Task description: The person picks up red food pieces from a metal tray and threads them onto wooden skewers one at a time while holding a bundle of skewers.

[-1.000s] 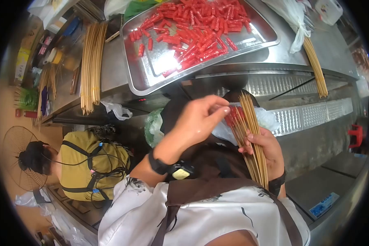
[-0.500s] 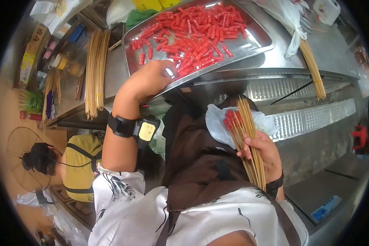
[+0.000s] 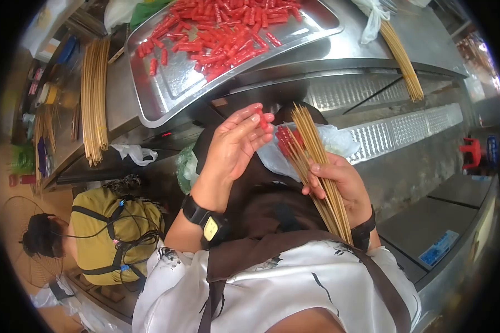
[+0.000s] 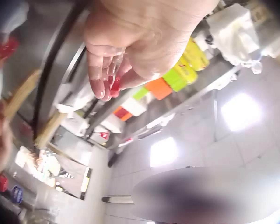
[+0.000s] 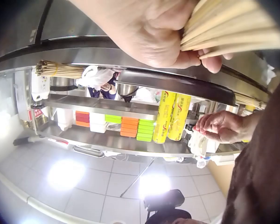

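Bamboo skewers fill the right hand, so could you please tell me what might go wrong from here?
The left hand could get pricked if it moves closer, as the upper ends of the bamboo skewers are near it. The small red piece might slip, being glossy and merely pinched. A skewer could slide loose, since the right hand holds many at once.

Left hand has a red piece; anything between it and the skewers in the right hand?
Nothing visible: the head view shows an open gap between the red piece and the skewers. The plastic bag seems to lie beneath the skewers, out of the way.
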A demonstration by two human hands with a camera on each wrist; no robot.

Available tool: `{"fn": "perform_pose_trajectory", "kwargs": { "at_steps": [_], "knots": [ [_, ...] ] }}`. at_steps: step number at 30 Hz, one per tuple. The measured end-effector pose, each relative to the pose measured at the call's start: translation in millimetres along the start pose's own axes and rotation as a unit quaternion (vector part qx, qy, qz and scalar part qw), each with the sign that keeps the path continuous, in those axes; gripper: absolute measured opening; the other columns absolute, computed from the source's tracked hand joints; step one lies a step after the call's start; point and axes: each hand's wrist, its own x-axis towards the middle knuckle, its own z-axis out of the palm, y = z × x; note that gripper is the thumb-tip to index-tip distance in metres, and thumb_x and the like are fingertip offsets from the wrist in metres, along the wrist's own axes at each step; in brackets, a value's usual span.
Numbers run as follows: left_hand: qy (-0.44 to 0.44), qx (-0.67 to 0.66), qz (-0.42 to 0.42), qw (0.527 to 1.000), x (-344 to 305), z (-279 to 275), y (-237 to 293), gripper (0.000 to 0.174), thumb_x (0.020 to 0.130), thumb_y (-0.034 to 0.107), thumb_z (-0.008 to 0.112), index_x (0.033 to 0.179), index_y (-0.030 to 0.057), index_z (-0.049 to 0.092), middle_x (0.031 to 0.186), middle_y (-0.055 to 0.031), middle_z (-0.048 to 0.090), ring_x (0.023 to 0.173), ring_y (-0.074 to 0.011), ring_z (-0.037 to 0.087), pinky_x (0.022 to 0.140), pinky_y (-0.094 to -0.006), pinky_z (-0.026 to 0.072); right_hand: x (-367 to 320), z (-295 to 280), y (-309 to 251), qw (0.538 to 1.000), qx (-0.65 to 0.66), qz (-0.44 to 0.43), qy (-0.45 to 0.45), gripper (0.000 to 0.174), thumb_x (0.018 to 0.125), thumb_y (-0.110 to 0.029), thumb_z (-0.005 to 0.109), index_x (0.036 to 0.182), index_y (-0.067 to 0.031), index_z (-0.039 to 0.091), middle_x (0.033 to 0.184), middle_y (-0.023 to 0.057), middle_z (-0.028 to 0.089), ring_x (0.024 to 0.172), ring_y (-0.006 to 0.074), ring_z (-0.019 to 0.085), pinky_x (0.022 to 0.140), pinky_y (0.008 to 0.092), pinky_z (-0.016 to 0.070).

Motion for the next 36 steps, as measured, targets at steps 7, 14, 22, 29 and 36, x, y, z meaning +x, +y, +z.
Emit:
{"fn": "perform_pose_trajectory", "kwargs": {
  "at_steps": [7,14,22,29,36],
  "knots": [
    [0.047,0.005,-0.015,0.999,16,-1,-34,0.026,0.091,0.011,0.058,0.115,0.0029,0.056,0.102,-0.0117,0.064,0.087,-0.0179,0.064,0.079,-0.0303,0.0535,0,-2,4,1.000,-0.020,0.010,0.005,0.013,0.086,-0.011,0.059,0.094,-0.0018,0.054,0.066,0.0054,0.058,0.046,0.0122,0.053,0.064,0.0288,0.0520],
    [0.049,0.000,-0.008,0.999,19,1,-34,0.028,0.091,0.011,0.059,0.117,0.0028,0.055,0.101,-0.0110,0.064,0.087,-0.0177,0.064,0.078,-0.0289,0.0536,4,-2,3,0.999,-0.038,0.015,0.002,0.013,0.085,-0.009,0.058,0.095,-0.0020,0.054,0.063,0.0041,0.055,0.046,0.0120,0.051,0.062,0.0284,0.0507],
    [0.039,0.037,0.048,0.997,20,3,-36,0.025,0.091,0.010,0.058,0.115,0.0016,0.056,0.100,-0.0123,0.064,0.086,-0.0180,0.064,0.077,-0.0293,0.0538,7,-3,2,0.999,-0.042,0.019,0.010,0.013,0.085,-0.009,0.058,0.094,-0.0024,0.054,0.062,0.0041,0.054,0.045,0.0119,0.050,0.061,0.0280,0.0499],
    [0.024,0.068,0.076,0.994,17,3,-40,0.025,0.089,0.007,0.061,0.112,-0.0004,0.056,0.100,-0.0130,0.063,0.087,-0.0205,0.064,0.077,-0.0319,0.0537,8,-2,3,0.999,-0.031,0.018,0.014,0.013,0.084,-0.009,0.058,0.094,-0.0023,0.054,0.063,0.0046,0.055,0.044,0.0122,0.049,0.061,0.0278,0.0483],
    [0.019,0.043,0.077,0.996,13,4,-53,0.024,0.089,0.007,0.060,0.112,0.0000,0.056,0.100,-0.0127,0.064,0.086,-0.0196,0.064,0.077,-0.0316,0.0535,7,-1,3,1.000,-0.003,0.017,0.022,0.012,0.085,-0.008,0.057,0.095,-0.0019,0.054,0.064,0.0048,0.054,0.044,0.0113,0.048,0.062,0.0274,0.0479]
  ]
}}
